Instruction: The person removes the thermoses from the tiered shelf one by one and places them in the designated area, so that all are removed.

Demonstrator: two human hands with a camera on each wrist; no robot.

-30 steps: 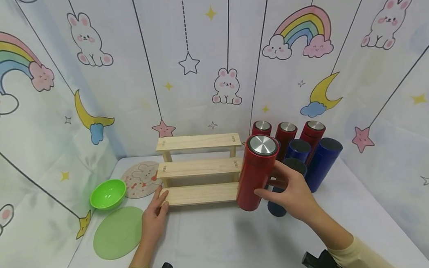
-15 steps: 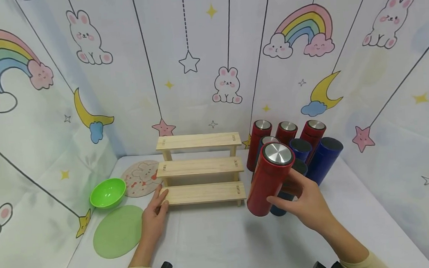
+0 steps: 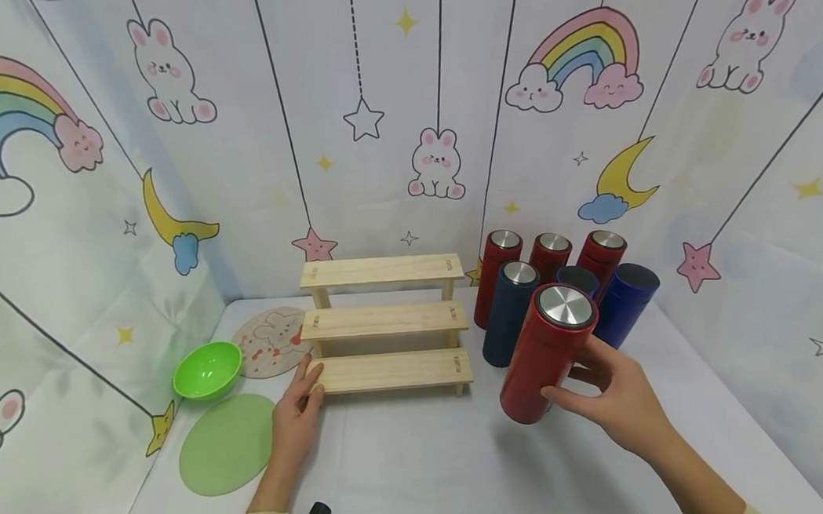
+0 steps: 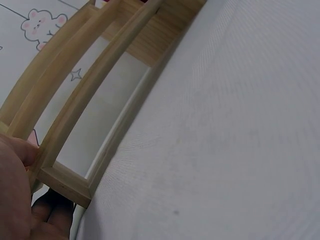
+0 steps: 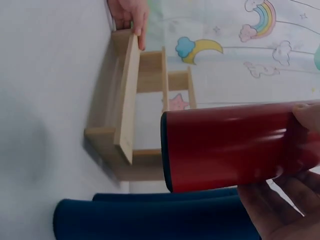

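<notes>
My right hand (image 3: 618,398) grips a red thermos flask (image 3: 545,359) with a silver lid, held tilted above the white table; in the right wrist view its dark base points toward the rack. Thumb and fingers wrap the flask's sides. A three-tier wooden rack (image 3: 390,371) stands at the middle of the table. At its left end, my left hand (image 3: 296,421) holds the lowest tier; in the left wrist view, fingers lie against the board's corner. A dark blue flask (image 3: 508,314) stands upright just behind the held one.
More flasks stand back right: red ones (image 3: 492,283) with silver lids and a blue one (image 3: 625,307), partly overlapped. To the left lie a bright green bowl (image 3: 208,372), a light green mat (image 3: 225,445) and a round rabbit-patterned mat (image 3: 268,344). A printed curtain (image 3: 386,78) surrounds the table.
My right hand has carried the red flask rightward and toward me, away from the rack, uncovering the dark blue flask behind. The left hand keeps its place.
</notes>
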